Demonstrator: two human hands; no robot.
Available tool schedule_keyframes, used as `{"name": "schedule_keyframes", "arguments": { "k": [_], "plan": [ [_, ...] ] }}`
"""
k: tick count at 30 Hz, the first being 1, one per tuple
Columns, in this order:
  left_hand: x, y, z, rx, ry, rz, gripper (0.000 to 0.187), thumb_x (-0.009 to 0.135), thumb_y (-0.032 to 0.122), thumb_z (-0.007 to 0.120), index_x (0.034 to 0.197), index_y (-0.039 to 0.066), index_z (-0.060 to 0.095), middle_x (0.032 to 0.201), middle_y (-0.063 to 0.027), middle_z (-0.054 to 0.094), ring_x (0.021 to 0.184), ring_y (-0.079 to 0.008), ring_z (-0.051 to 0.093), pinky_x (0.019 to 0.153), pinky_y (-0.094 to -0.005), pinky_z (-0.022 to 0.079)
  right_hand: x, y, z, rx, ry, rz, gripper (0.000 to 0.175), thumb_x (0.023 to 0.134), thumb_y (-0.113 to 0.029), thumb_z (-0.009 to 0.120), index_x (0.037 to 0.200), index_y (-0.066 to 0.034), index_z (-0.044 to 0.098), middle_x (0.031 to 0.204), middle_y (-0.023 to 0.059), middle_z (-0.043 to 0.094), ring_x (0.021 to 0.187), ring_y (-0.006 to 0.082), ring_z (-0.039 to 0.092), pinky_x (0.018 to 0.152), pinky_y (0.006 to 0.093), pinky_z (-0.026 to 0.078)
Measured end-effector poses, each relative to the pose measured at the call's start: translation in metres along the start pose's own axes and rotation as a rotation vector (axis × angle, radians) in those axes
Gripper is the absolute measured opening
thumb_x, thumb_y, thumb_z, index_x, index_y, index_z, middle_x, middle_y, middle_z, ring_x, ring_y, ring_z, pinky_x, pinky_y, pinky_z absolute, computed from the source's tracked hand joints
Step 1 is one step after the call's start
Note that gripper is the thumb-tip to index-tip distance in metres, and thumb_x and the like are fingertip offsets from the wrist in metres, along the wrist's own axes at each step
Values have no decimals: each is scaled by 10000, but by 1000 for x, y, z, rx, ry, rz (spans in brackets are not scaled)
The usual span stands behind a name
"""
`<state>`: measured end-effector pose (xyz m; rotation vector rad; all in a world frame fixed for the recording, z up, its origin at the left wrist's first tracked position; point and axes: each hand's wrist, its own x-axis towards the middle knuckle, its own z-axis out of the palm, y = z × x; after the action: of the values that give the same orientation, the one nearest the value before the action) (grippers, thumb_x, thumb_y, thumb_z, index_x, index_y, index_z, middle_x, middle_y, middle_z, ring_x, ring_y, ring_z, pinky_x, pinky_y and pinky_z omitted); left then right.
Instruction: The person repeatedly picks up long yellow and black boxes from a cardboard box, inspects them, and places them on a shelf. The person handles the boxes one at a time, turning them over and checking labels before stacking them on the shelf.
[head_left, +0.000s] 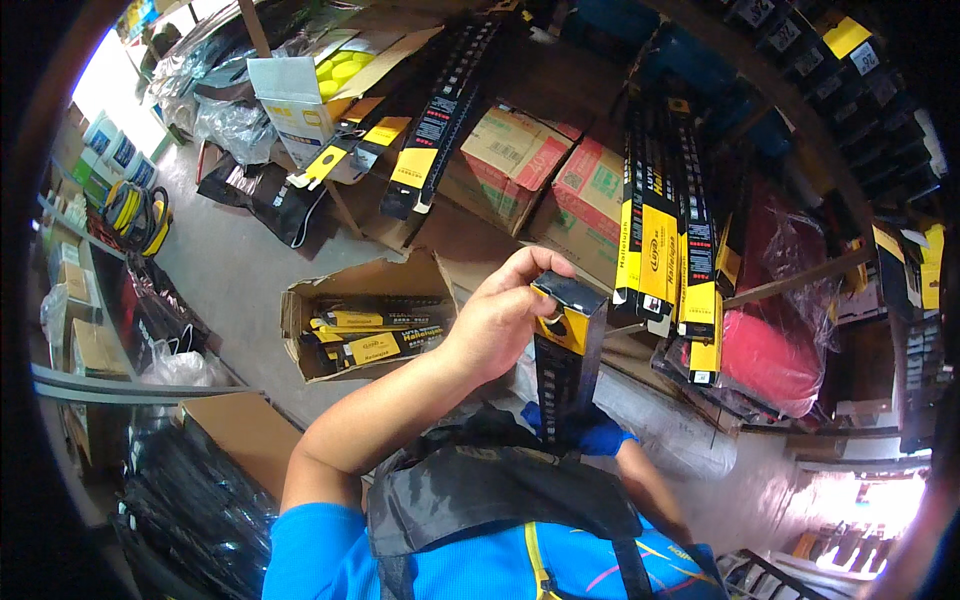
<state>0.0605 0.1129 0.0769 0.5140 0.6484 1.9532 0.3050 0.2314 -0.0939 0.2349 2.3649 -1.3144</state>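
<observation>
A long narrow black and yellow cardboard box (568, 330) stands roughly upright in front of my chest. My left hand (501, 319), bare, grips its upper end, with the thumb at the yellow front near a dark cut-out. Lower down, my right hand (589, 433) in a blue glove holds the box; its fingers are partly hidden behind the box. Similar long boxes (660, 247) lie side by side to the right, and one more (420, 161) rests beyond. An open brown carton (295, 330) on the floor holds several such boxes.
Two taped cartons (517, 150) sit ahead. A white carton (289, 101) with yellow round items is at the upper left. Red plastic-wrapped goods (772, 360) lie right. Plastic-wrapped black goods (195, 495) and a brown carton (240, 435) are close at my left.
</observation>
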Motion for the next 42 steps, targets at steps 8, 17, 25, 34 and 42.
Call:
{"name": "schedule_keyframes", "arguments": {
  "k": [8, 17, 25, 34, 42],
  "plan": [
    [-2, 39, -3, 383, -83, -243, 339, 767, 40, 676, 1097, 6, 606, 1012, -70, 639, 965, -148, 590, 874, -293, 460, -13, 18, -18, 380, -142, 95, 505, 854, -226, 656, 1308, -76, 496, 1226, 102, 587, 1155, 209, 539, 1015, 350, 415],
    [-2, 56, -6, 1334, -38, 156, 248, 864, 187, 652, 945, -35, 578, 785, -121, 549, 695, -201, 535, 591, -322, 436, -19, 1, -27, 800, -65, 15, 574, 797, -102, 726, 1311, -36, 481, 1197, 116, 617, 1106, 203, 580, 987, 338, 444],
    [1, 51, -15, 1319, -94, 76, 227, 911, 188, 611, 886, -29, 547, 775, -86, 522, 722, -159, 497, 635, -316, 422, 5, -79, -49, 703, 155, -59, 621, 791, -80, 681, 1361, -40, 438, 1334, 96, 519, 1221, 205, 473, 1042, 318, 350],
    [2, 47, -29, 670, 70, -232, 224, 967, 243, 537, 1000, 33, 606, 837, 32, 574, 756, -56, 499, 622, -238, 412, -23, -75, -50, 635, 245, -6, 699, 760, -76, 686, 1395, -20, 397, 1377, 114, 480, 1252, 202, 447, 1076, 313, 300],
    [8, 47, -13, 1049, -140, -148, 345, 843, 269, 714, 1017, 23, 547, 930, -51, 636, 887, -86, 572, 756, -245, 469, -50, -67, -52, 780, 239, 119, 752, 719, -77, 703, 1396, 7, 386, 1363, 108, 482, 1222, 184, 462, 1053, 296, 308]
  ]
}}
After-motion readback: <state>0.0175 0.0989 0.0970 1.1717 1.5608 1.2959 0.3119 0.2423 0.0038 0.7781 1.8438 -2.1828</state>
